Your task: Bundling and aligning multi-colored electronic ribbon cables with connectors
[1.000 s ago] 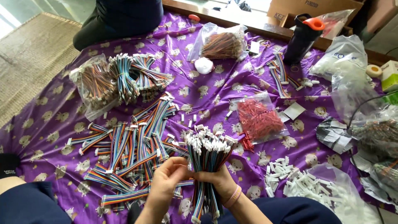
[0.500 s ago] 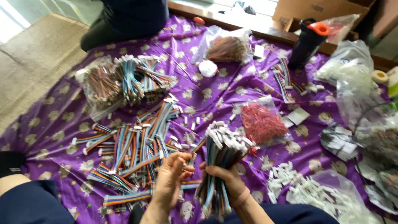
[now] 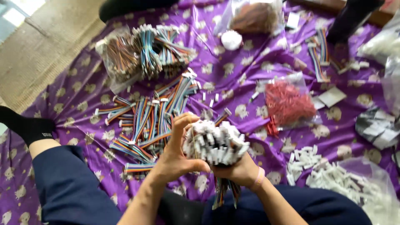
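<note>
A: So, hands?
B: Right hand (image 3: 237,168) clenched under thick bundle of rainbow ribbon cables with white plastic connectors (image 3: 214,141); left hand (image 3: 177,152) half-curled, fingertips pinching its top.
A: Tip?
B: Probably keep connector ends level, grip firm.

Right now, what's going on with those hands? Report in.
Left hand and right hand both clamped round a bundle of ribbon cables, white plug ends up. Loose cable pile lies just beyond.
</note>
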